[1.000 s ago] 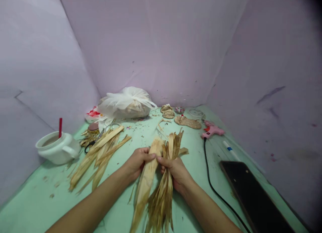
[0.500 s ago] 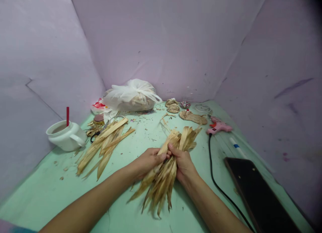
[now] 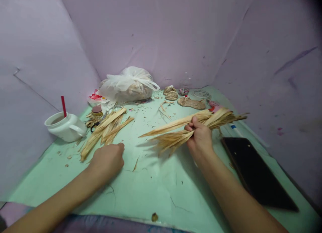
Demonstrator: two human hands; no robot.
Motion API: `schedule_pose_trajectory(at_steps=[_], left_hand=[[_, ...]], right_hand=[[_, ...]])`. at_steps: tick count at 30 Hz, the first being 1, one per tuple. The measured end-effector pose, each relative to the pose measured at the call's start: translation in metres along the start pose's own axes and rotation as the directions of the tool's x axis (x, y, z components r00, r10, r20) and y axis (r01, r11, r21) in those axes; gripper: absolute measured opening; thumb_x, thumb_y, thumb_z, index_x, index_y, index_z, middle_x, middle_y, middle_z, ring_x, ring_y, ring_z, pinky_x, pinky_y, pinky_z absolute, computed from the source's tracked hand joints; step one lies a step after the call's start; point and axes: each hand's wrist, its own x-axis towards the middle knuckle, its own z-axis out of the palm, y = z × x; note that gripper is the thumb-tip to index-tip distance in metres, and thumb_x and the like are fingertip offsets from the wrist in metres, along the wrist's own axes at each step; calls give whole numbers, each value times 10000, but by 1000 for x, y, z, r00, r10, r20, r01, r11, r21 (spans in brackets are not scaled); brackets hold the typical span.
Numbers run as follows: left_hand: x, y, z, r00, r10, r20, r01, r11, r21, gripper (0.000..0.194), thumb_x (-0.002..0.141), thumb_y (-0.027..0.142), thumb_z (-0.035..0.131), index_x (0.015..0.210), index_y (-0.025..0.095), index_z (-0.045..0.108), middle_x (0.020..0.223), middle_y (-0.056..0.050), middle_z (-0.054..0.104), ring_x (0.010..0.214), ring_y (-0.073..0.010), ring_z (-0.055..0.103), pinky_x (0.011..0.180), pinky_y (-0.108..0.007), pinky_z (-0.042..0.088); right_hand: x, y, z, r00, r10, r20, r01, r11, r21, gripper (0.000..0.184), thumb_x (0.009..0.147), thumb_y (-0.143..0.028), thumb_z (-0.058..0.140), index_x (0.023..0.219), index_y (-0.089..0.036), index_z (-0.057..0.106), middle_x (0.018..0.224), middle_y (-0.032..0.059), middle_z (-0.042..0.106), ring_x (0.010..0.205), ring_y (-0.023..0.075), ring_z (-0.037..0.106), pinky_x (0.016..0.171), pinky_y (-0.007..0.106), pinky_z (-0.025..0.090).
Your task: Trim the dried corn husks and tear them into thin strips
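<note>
Here, the right hand point(image 3: 200, 137) grips the bundle of dry, straw-coloured husk strips point(image 3: 176, 134) above the pale green surface point(image 3: 156, 186), partly hiding the pink glue gun point(image 3: 217, 108); the left hand point(image 3: 108, 160) covers ends of the loose tan strips point(image 3: 105, 129), its grasp unclear.

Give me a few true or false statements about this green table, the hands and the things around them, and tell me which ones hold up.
1. The right hand grips a bundle of dried strips. True.
2. The left hand also grips that bundle. False: it is apart from it.
3. A translucent white plastic bag sits near the back wall. True.
4. The stick in the white pot is blue. False: it is red.
5. The dark flat slab lies beside the pot. False: it lies at the table's right side.
</note>
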Motion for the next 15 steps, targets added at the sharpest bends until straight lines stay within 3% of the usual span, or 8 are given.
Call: schedule_pose_trajectory(at_steps=[2,3,5,7,8,10,12,15], left_hand=[[-20,14,16,988,79,-135,-59,988,145,232,712,92,368,752,145,590,676,-84,578,597,-189,529,569,-292,380],[-31,27,28,965,235,-114,-222,968,117,284,679,53,371,820,146,600,761,-101,605,669,-195,554,614,-299,409],[-47,60,56,813,581,-50,-579,814,39,282,673,108,431,888,146,608,783,-118,615,710,-218,563,643,-322,444],[-52,94,79,666,741,-81,-743,669,8,308,714,184,461,978,96,591,910,-188,613,878,-282,563,770,-391,442],[-48,107,86,644,757,-111,-762,648,3,371,726,209,470,1054,61,560,1065,-238,568,1036,-321,503,879,-434,392],[-33,119,87,667,736,-118,-743,669,-26,477,695,230,503,1122,17,516,1196,-276,486,1172,-356,396,983,-479,292],[-17,103,78,750,655,-91,-658,753,-11,501,697,129,452,1187,23,483,1241,-254,473,1207,-324,379,1015,-468,260],[-24,27,74,906,417,-77,-406,906,120,587,662,4,369,1241,22,461,1305,-244,436,1233,-315,371,991,-469,307]], right_hand=[[2,-6,1,999,-43,-28,44,999,33,204,711,-88,617,621,-161,449,462,-98,401,373,2,362,309,80,292],[3,-8,1,998,-51,-32,52,998,43,193,721,-73,597,627,-159,453,465,-96,404,377,4,362,309,81,294],[2,-8,1,998,-54,-25,55,997,50,189,724,-56,585,623,-155,459,462,-93,405,377,6,355,307,84,294],[0,-6,1,998,-53,-13,54,998,45,200,715,-60,599,604,-153,461,454,-92,400,372,5,344,305,84,292],[0,-5,0,999,-53,-7,53,998,40,207,709,-64,607,593,-152,460,449,-92,397,368,4,338,303,83,291],[1,-4,-1,999,-51,4,51,998,28,213,700,-70,617,582,-151,459,446,-91,396,365,3,330,301,83,294],[3,-4,-3,999,-49,15,49,999,19,212,691,-74,627,584,-151,460,457,-88,406,370,4,337,302,84,299],[7,-4,-6,999,-35,34,35,999,8,223,660,-90,666,597,-154,462,477,-88,413,379,5,357,301,86,299]])
